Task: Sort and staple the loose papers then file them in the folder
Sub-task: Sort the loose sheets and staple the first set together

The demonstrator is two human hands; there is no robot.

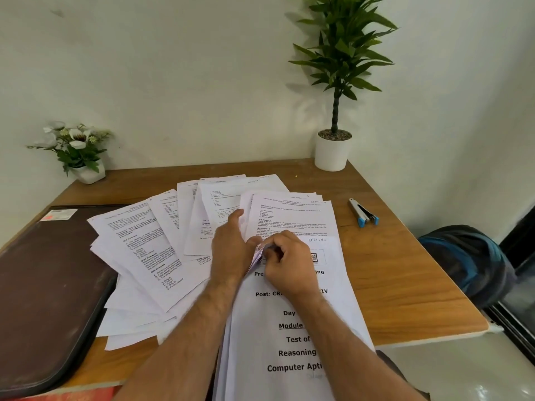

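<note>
Left of the stapler, both hands pinch the stack's limp, slippery corner; best gripped there.

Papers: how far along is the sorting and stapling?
Done: a stack is gathered under the cover sheet. In hand: both hands, left and right, work its top corner. Left: loose sheets fanned out, stapler untouched, folder closed.

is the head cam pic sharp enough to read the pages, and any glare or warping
Head view: soft, even light with no harsh glare; large print on the cover sheet reads clearly, the fine text on the fanned papers is too small and soft; wide-angle bending curves the table edge and wall; the right hand hides part of the headings.
</note>
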